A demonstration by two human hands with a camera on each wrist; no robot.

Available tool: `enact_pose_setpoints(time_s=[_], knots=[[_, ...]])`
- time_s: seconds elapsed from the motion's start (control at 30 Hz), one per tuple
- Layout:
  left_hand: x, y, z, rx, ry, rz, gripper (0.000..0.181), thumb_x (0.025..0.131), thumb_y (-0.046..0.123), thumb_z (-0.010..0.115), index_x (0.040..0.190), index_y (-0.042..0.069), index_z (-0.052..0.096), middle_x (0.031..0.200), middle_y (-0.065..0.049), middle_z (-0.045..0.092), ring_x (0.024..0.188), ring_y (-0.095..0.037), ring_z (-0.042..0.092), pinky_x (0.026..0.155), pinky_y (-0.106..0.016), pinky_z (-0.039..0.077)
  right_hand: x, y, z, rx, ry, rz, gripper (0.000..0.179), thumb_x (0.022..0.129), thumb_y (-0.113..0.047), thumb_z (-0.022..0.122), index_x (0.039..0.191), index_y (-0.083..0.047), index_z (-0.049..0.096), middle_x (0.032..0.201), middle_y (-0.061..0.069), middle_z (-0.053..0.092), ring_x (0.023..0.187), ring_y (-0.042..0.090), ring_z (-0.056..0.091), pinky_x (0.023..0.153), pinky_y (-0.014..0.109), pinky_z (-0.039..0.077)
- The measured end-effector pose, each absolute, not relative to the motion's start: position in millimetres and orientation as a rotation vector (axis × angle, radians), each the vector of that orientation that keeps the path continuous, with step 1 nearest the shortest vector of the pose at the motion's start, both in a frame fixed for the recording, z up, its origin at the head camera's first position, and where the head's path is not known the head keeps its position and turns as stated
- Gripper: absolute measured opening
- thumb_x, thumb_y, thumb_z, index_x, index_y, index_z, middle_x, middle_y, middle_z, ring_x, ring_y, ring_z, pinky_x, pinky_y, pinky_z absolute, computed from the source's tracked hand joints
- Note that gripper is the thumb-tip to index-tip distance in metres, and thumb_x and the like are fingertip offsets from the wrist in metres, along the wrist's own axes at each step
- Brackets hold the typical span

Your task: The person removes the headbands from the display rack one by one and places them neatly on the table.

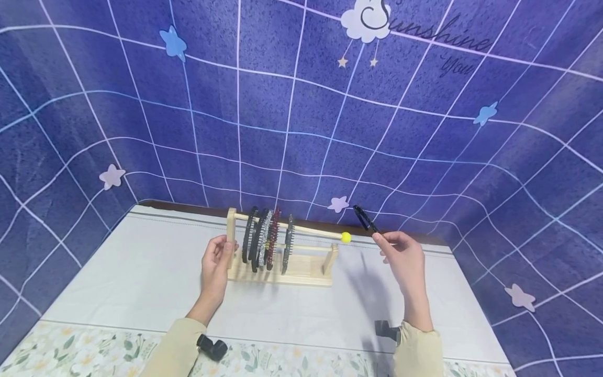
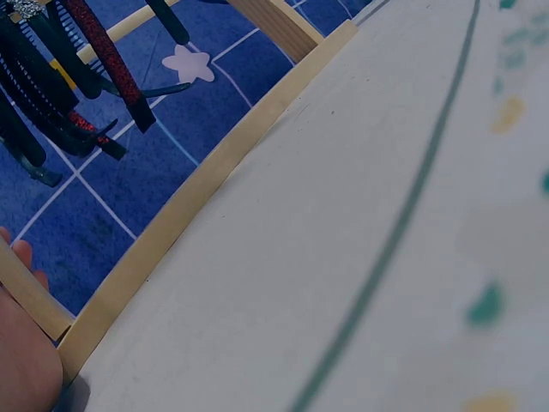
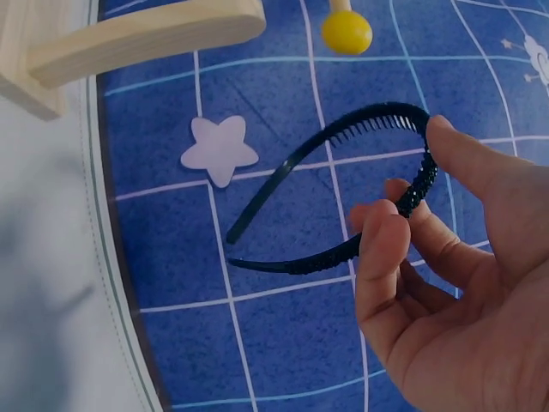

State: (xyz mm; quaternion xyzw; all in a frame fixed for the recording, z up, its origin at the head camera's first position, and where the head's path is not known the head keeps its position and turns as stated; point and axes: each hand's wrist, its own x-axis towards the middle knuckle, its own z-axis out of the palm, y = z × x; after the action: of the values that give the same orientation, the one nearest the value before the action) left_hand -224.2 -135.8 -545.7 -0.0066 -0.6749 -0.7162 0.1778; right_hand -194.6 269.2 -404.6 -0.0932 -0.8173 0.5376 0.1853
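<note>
In the head view a light wooden rack (image 1: 308, 266) stands on the white cloth, with a rod (image 1: 313, 231) along its top that ends in a yellow ball (image 1: 346, 237). Several toothed headbands hang on the rod: black ones, a silver one (image 1: 264, 238), a red one (image 1: 273, 240) and, set apart to the right, a dark glittery one (image 1: 288, 243). My left hand (image 1: 216, 267) holds the rack's left upright (image 1: 231, 235). Right of the ball, my right hand (image 1: 404, 260) pinches a black headband (image 3: 377, 116) between thumb and fingers, its open ends pointing away from the palm.
A white cloth (image 1: 155, 272) covers the table, with a floral strip (image 1: 94, 345) along the near edge. Behind and at both sides hangs a blue gridded curtain (image 1: 264, 104) with stars. A shorter upright (image 1: 331, 260) stands at the rack's right end.
</note>
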Motion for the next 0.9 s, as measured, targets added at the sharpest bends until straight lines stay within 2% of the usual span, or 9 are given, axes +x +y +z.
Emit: enact_pose_setpoints(time_s=[0.07,0.17,0.3,0.4,0.5,0.63,0.9], knots=[[-224,-136,-546,-0.016,-1.907,-2.028,0.036,0.121,0.026,0.050,0.146,0.000,0.051,0.129,0.006,0.066,0.132,-0.020,0.067,0.113,-0.015,0.052,-195,272,-406,-0.277,-2.325,1.504,0.037,0.097,-0.032,0.091,0.107,0.000,0.076,0.094,0.004,0.078,0.072,0.009,0.071,0.065,0.023,0.062],[-224,-135,-545,-0.013,-1.902,-2.032,0.035,0.121,0.025,0.050,0.145,0.000,0.052,0.130,0.003,0.066,0.132,-0.021,0.067,0.113,-0.015,0.053,-194,276,-406,-0.267,-2.367,1.512,0.038,0.096,-0.031,0.093,0.110,0.000,0.076,0.113,0.009,0.077,0.078,0.005,0.073,0.072,0.023,0.064],[-225,-135,-545,-0.007,-1.896,-2.040,0.035,0.121,0.024,0.050,0.145,-0.001,0.052,0.134,-0.010,0.065,0.132,-0.023,0.067,0.113,-0.016,0.053,-192,284,-408,-0.212,-2.421,1.555,0.040,0.093,-0.023,0.095,0.117,0.002,0.076,0.142,0.014,0.068,0.090,0.002,0.073,0.082,0.020,0.061],[-225,-135,-546,0.000,-1.894,-2.043,0.034,0.121,0.024,0.051,0.145,0.000,0.052,0.136,-0.019,0.063,0.131,-0.023,0.068,0.112,-0.015,0.054,-192,290,-412,-0.163,-2.459,1.581,0.043,0.090,-0.018,0.097,0.120,0.004,0.076,0.156,0.017,0.061,0.095,0.001,0.072,0.089,0.017,0.056],[-225,-135,-546,0.006,-1.889,-2.045,0.034,0.121,0.024,0.051,0.144,0.000,0.053,0.136,-0.023,0.063,0.129,-0.022,0.068,0.111,-0.015,0.054,-193,296,-417,-0.131,-2.485,1.594,0.043,0.088,-0.016,0.098,0.120,0.005,0.077,0.157,0.018,0.061,0.095,0.001,0.073,0.092,0.016,0.055],[-225,-135,-545,0.003,-1.878,-2.047,0.033,0.120,0.022,0.052,0.144,-0.001,0.053,0.134,-0.022,0.064,0.126,-0.022,0.068,0.110,-0.015,0.054,-195,305,-423,-0.114,-2.505,1.586,0.042,0.088,-0.014,0.098,0.119,0.005,0.077,0.152,0.020,0.065,0.092,0.002,0.073,0.088,0.016,0.058],[-226,-134,-545,0.005,-1.881,-2.041,0.032,0.120,0.021,0.052,0.144,-0.001,0.054,0.133,-0.019,0.065,0.127,-0.024,0.068,0.110,-0.015,0.054,-201,325,-432,-0.063,-2.586,1.465,0.042,0.088,-0.016,0.098,0.117,0.005,0.076,0.167,0.018,0.053,0.087,0.008,0.072,0.080,0.016,0.059]])
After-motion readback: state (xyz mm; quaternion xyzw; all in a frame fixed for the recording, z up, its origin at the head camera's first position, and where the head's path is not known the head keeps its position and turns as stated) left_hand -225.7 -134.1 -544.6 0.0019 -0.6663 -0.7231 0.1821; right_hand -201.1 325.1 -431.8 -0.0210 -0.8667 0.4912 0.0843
